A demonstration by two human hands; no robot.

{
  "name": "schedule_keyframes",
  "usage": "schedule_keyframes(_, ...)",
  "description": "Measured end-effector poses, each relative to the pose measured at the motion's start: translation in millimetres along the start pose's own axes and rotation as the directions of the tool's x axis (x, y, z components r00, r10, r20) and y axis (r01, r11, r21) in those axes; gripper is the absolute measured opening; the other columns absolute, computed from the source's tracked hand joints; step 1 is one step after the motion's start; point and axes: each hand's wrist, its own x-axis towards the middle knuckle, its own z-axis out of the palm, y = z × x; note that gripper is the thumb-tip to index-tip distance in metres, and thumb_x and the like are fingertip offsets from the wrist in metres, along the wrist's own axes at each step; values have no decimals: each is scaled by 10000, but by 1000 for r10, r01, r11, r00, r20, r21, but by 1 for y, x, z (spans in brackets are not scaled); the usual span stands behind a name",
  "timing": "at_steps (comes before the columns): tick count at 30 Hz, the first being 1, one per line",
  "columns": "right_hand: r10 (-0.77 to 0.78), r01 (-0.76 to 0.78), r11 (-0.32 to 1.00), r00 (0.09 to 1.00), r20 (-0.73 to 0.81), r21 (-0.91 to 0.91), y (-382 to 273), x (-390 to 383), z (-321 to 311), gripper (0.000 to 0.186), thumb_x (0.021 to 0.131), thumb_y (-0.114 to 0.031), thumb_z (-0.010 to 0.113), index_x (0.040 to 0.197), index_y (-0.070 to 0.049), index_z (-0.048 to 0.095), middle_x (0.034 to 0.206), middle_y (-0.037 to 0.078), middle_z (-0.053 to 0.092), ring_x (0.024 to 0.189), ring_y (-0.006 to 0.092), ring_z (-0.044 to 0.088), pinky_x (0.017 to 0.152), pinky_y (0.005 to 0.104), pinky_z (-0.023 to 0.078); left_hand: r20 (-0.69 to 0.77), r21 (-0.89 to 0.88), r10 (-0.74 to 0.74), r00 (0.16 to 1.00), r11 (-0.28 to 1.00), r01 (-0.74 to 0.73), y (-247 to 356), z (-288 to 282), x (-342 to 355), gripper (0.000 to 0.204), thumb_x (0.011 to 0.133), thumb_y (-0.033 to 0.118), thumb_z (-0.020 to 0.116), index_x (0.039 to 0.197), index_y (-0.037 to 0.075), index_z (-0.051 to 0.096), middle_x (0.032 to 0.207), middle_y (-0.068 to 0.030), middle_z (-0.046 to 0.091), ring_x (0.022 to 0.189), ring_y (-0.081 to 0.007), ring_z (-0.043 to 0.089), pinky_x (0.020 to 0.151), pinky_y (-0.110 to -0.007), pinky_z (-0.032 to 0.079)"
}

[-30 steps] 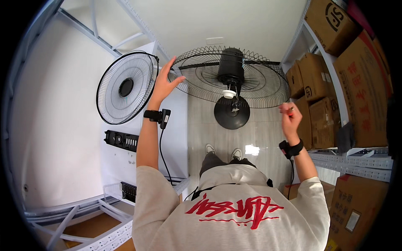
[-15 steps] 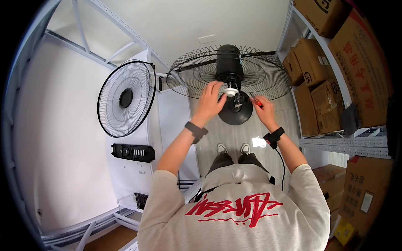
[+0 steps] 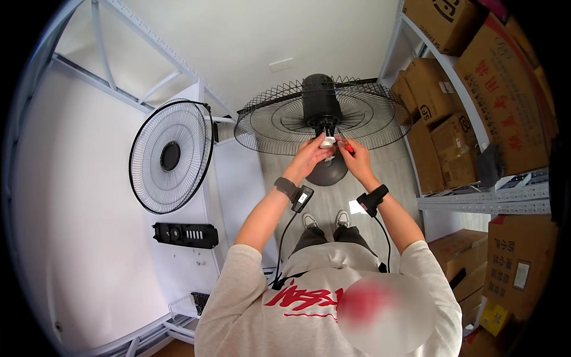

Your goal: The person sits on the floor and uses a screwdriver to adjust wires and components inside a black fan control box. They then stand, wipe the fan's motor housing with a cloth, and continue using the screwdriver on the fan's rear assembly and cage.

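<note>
A black standing fan's motor housing (image 3: 320, 98) and wire rear grille (image 3: 267, 122) are in front of me. Under the motor sits a small round white plastic part (image 3: 328, 142). My left hand (image 3: 308, 157) is closed on this white part from the left, its fingers around the lower side. My right hand (image 3: 358, 162) grips a screwdriver (image 3: 348, 147) with a red handle, its shaft pointing up toward the motor's underside. Fingertips of both hands nearly meet at the white part. Partly behind the hands is the fan's round black base (image 3: 328, 174) on the floor.
On the white table (image 3: 83, 208) to the left lie a detached front grille (image 3: 151, 160), a long black plastic panel (image 3: 185, 235) and small loose bits (image 3: 199, 262), probably screws. Cardboard boxes (image 3: 455, 149) fill a metal shelf (image 3: 488, 202) at the right. Cables (image 3: 383, 238) hang from both wristbands.
My right hand has moved left with the screwdriver, close to the white part. My left hand has turned palm up and taken hold of that part. The view has shifted slightly.
</note>
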Motion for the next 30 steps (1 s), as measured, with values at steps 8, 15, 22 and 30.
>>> schedule_keyframes(8,-11,17,999,993,-117,50,10,-2,18,543,823,-335,789,1232,-32,599,994,107,692,847,182,662,783,319,525,-117,357,29,993,934,15,2,12,8,448,918,372,714,1075,-34,608,1022,-100,670,913,-166,665,795,-305,539)
schedule_keyframes(15,21,-12,999,963,-269,35,20,10,34,666,764,-308,849,1275,-15,539,1061,147,676,933,230,663,830,341,526,-71,136,45,996,990,-35,-14,6,17,409,953,327,674,1152,-13,565,1068,-92,648,944,-173,661,853,-301,526)
schedule_keyframes(22,39,-12,997,927,-372,74,28,23,21,632,778,-270,841,1283,-18,557,1076,147,681,920,232,661,813,337,525,393,812,644,656,92,-576,38,33,-68,348,850,86,714,1168,3,598,1116,-154,674,948,-247,676,794,-325,542)
schedule_keyframes(30,-329,197,911,877,-350,-363,4,3,41,608,751,-368,833,1206,-70,563,1219,122,548,1014,327,628,734,409,559,401,843,852,336,-200,-499,161,6,-106,563,778,150,790,1280,7,578,1201,-136,650,1123,-354,610,1031,-441,436)
